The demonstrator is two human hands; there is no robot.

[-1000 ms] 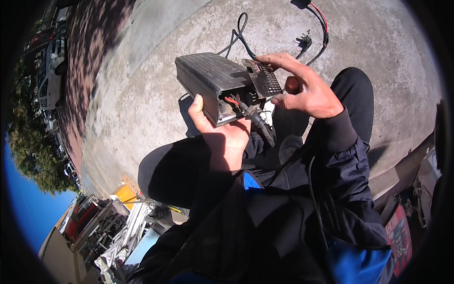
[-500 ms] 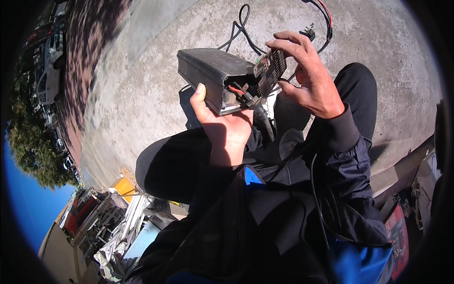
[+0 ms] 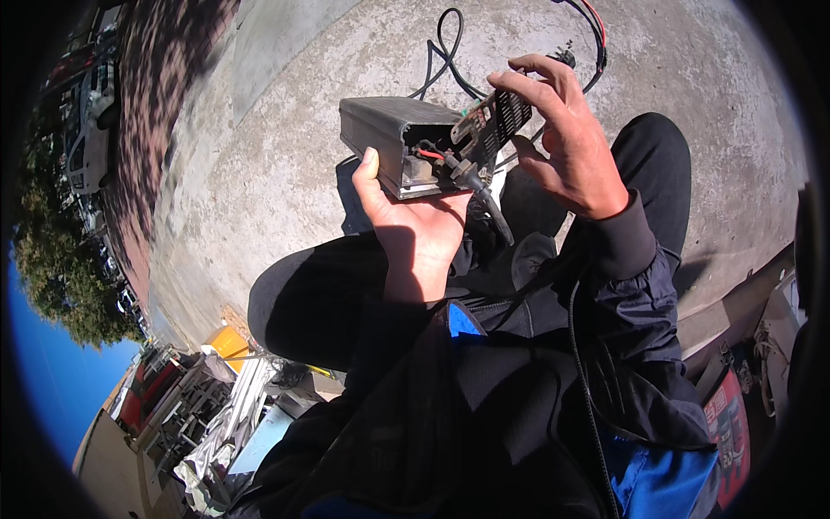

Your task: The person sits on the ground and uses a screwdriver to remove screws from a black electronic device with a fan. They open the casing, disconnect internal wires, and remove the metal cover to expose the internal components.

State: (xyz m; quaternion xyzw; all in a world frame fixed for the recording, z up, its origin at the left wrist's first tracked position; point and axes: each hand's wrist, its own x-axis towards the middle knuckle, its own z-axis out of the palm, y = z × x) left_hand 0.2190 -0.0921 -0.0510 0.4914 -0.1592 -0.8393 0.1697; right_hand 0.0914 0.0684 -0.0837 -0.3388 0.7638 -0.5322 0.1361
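My left hand [image 3: 419, 238] holds a black box-shaped electrical housing [image 3: 373, 128] from below, thumb up its left side. The housing tilts, its open end turned toward my right. Inside that end a red wire [image 3: 430, 155] and some dusty parts show in shadow. A black perforated end plate [image 3: 508, 119] stands at an angle off the opening, with my right hand [image 3: 575, 151] closed on it, fingers over its top edge and thumb by its lower side. A thick black cable with a sleeve [image 3: 493, 212] hangs down from the plate's near end.
I sit on pale concrete ground [image 3: 285, 156], knees [image 3: 316, 298] bent on both sides. Beyond the housing lies a looped black cable [image 3: 443, 54]; red and black leads [image 3: 600, 39] lie at the far right. Scrap pieces [image 3: 233, 415] are piled at the lower left, near a yellow object [image 3: 226, 342].
The housing has shifted slightly right and turned, showing more of its open end. The end plate has tilted and moved with my right hand, which still grips it.
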